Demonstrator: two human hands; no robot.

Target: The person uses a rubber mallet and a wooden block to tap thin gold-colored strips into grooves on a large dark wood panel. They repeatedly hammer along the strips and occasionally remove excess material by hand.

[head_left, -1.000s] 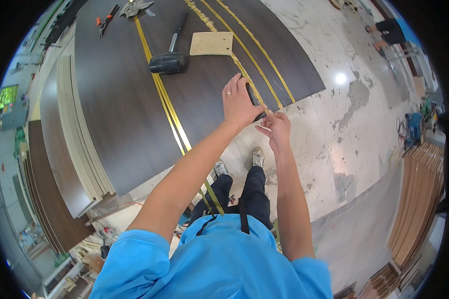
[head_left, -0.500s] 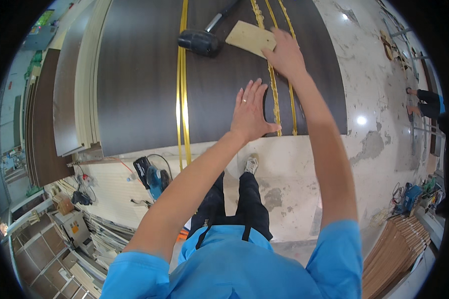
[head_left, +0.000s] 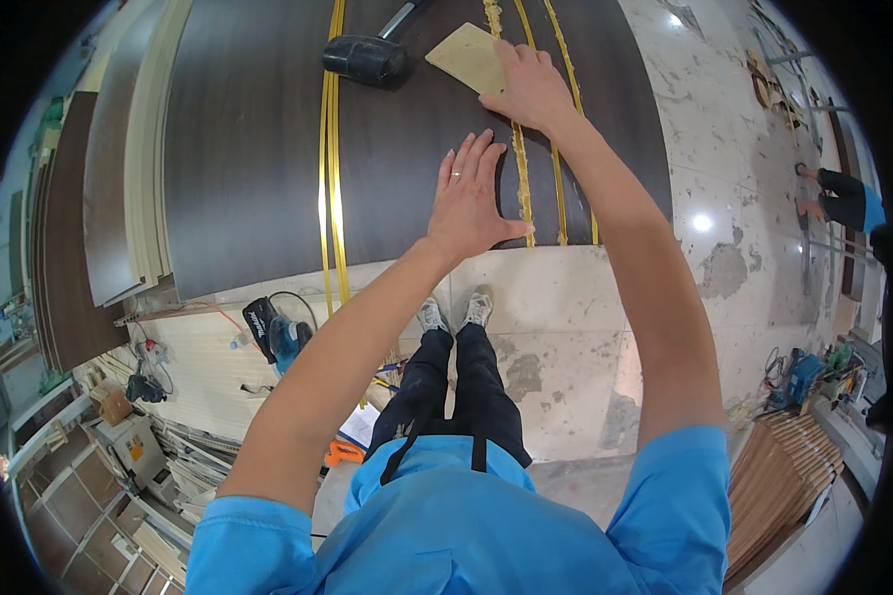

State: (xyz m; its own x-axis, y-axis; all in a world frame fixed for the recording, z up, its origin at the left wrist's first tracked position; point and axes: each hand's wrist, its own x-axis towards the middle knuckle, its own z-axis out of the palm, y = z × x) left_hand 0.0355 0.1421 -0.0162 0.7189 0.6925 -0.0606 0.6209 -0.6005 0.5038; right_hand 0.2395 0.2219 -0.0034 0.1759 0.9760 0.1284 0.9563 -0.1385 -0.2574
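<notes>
My left hand (head_left: 469, 195) lies flat on a dark brown panel (head_left: 253, 149), fingers stretched forward and thumb out to the right. The thumb tip reaches a gold strip with ragged yellowish edges (head_left: 522, 178). Farther out, my right hand (head_left: 534, 84) grips the right end of a pale, flat wooden block (head_left: 461, 58). Its fingers cover that end, near the ragged strip. To the left of the block rests a black rubber mallet (head_left: 365, 60) with a metal shaft, its handle end cut off by the upper edge.
Two gold strips (head_left: 334, 178) run along the panel left of my hands and hang over its near edge. Stacked boards (head_left: 119, 188) stand on the left. A blue and black power tool (head_left: 276, 332) is below the panel. At far right is another person (head_left: 848, 201).
The panel and mallet have shifted up and left in view. My left foot now stands beside the right one. My right hand covers more of the block, which is angled more steeply.
</notes>
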